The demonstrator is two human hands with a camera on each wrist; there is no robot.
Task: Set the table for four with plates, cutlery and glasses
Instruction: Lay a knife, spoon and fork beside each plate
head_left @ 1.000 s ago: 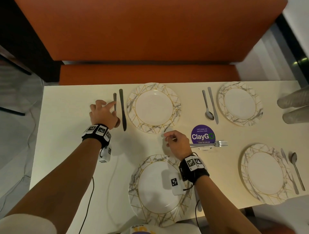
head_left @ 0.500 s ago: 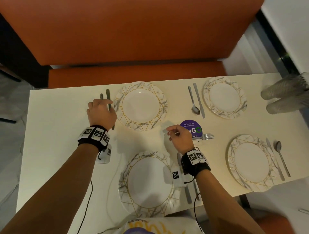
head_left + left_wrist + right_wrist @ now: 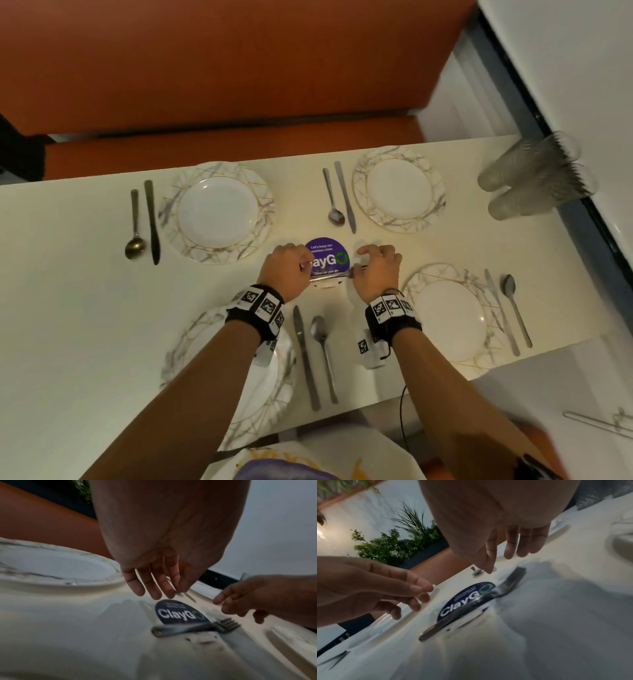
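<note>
Forks lie across the near edge of the purple sticker mid-tabletop, between my left hand and right hand, seen from the head. From the left wrist, my left grip hangs loose, holding nothing above the forks. From the right wrist, my right grip is likewise slack over the forks.
</note>
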